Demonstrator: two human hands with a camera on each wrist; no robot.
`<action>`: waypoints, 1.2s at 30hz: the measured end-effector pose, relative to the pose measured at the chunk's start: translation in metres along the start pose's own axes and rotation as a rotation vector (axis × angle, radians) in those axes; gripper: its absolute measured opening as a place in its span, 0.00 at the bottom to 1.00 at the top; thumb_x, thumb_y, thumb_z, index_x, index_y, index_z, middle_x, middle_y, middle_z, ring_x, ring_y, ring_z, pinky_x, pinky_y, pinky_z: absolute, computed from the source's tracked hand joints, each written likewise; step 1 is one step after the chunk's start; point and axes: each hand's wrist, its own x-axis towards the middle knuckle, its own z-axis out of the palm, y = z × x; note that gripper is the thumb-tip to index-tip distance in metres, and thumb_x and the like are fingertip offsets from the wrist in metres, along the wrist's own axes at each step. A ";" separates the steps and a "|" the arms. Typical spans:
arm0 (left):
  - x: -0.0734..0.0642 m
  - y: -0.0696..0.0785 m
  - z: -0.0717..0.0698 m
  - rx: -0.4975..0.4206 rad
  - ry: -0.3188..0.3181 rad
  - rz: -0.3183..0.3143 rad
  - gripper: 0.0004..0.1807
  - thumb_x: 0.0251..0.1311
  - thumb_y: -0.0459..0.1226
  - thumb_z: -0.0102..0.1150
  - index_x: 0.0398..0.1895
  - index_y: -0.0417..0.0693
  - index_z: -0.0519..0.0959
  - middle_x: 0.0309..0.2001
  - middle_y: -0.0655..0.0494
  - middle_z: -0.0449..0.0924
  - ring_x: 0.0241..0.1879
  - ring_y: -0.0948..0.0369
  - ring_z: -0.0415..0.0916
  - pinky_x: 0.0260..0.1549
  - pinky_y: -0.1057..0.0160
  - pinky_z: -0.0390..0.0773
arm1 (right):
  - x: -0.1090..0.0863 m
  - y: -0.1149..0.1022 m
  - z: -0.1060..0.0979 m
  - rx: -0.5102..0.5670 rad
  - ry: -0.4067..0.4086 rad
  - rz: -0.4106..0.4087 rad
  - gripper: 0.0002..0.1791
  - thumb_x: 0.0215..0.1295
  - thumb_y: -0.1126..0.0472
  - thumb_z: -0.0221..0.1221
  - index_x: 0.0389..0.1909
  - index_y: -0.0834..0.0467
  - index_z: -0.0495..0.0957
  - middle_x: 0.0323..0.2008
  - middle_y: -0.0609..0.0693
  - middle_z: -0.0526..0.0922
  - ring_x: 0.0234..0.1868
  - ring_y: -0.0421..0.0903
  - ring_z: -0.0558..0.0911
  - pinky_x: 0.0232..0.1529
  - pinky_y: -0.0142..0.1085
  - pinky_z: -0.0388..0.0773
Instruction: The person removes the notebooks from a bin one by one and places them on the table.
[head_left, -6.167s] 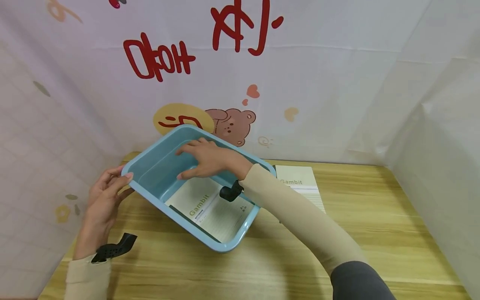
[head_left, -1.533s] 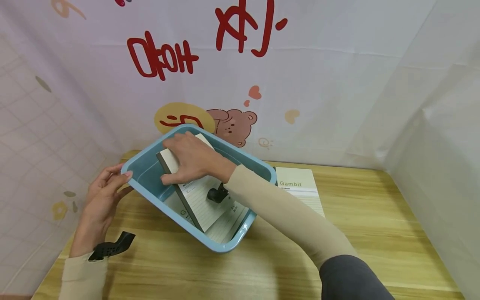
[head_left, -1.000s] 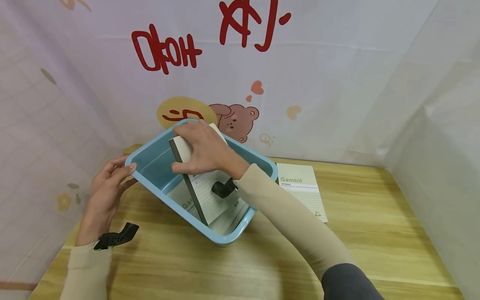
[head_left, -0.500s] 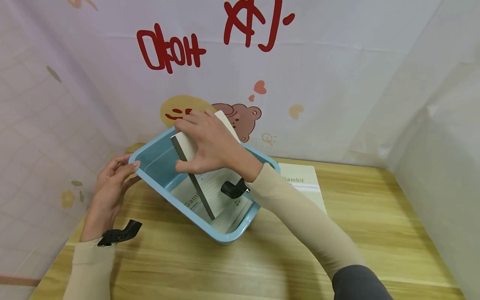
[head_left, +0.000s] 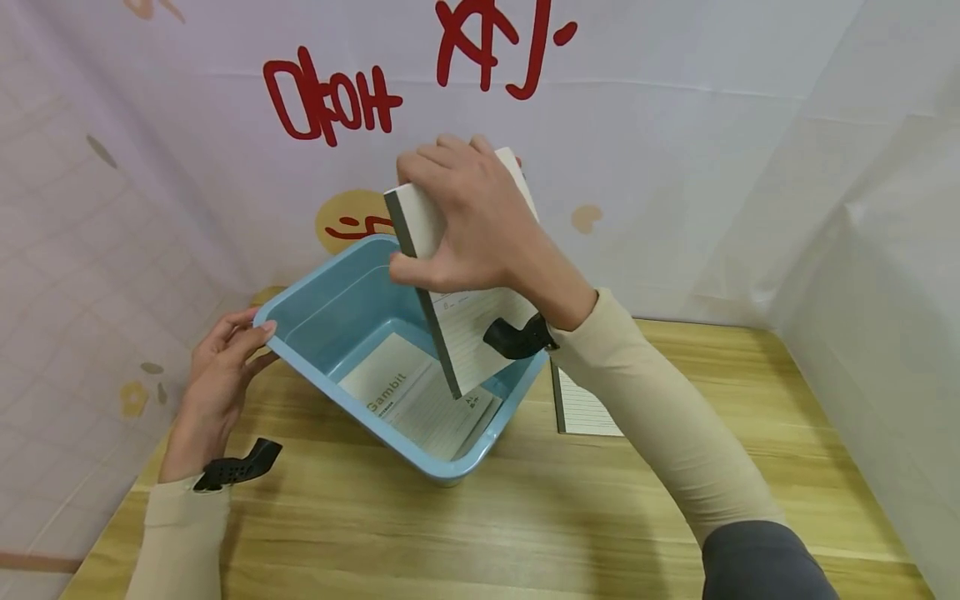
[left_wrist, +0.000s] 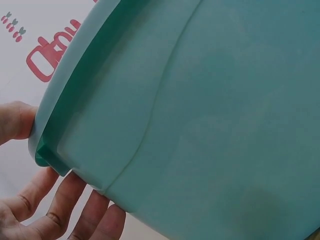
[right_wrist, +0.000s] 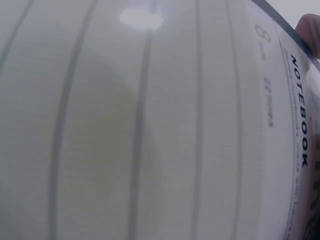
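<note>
My right hand (head_left: pixel 480 217) grips a cream notebook (head_left: pixel 480 333) with a dark spine, thumb on the spine side and fingers over its top edge. The notebook stands tilted above the blue plastic basin (head_left: pixel 322 312), its lower corner overlapping the basin's inside in the head view. Its ruled cover (right_wrist: pixel 165 125) fills the right wrist view. My left hand (head_left: pixel 225 367) pinches the basin's left corner, thumb on the rim and fingers (left_wrist: pixel 65 195) under it against the outer wall. Inside the basin lies another notebook (head_left: pixel 405 392) marked "Gambit", with part of its cover hidden.
A further notebook (head_left: pixel 588 408) lies on the wooden table (head_left: pixel 600 500) right of the basin, partly hidden behind my right arm. A white printed curtain (head_left: pixel 675 167) closes off the back, and pale sheets line both sides.
My right hand has taken hold of the notebook inside the basin and raised it up and to the right, uncovering the notebook beneath. The left hand keeps its grip on the basin's corner.
</note>
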 end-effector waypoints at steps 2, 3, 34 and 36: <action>-0.001 0.000 -0.001 0.000 0.004 0.000 0.13 0.69 0.35 0.64 0.54 0.51 0.78 0.46 0.63 0.82 0.44 0.66 0.80 0.43 0.71 0.83 | -0.001 0.007 -0.007 -0.035 -0.014 0.041 0.29 0.50 0.37 0.59 0.40 0.58 0.78 0.34 0.51 0.83 0.39 0.49 0.77 0.42 0.44 0.68; -0.001 -0.001 -0.001 -0.002 0.005 0.001 0.13 0.69 0.35 0.64 0.54 0.51 0.78 0.46 0.63 0.82 0.44 0.66 0.80 0.43 0.71 0.83 | -0.002 0.010 -0.010 -0.055 -0.026 0.067 0.28 0.51 0.38 0.59 0.40 0.58 0.78 0.33 0.51 0.83 0.39 0.49 0.76 0.42 0.45 0.68; 0.001 0.003 -0.001 0.047 0.004 0.003 0.16 0.68 0.37 0.66 0.56 0.48 0.75 0.49 0.60 0.77 0.47 0.64 0.78 0.44 0.71 0.83 | -0.128 0.183 0.022 0.181 -0.333 0.877 0.16 0.62 0.47 0.57 0.31 0.56 0.69 0.31 0.52 0.72 0.32 0.49 0.73 0.31 0.37 0.71; 0.001 0.003 -0.001 0.045 0.006 -0.004 0.16 0.68 0.37 0.66 0.56 0.48 0.75 0.49 0.60 0.77 0.47 0.64 0.78 0.44 0.71 0.83 | -0.138 0.189 0.025 0.182 -0.342 0.898 0.17 0.62 0.46 0.57 0.31 0.57 0.69 0.31 0.52 0.72 0.31 0.49 0.74 0.30 0.36 0.72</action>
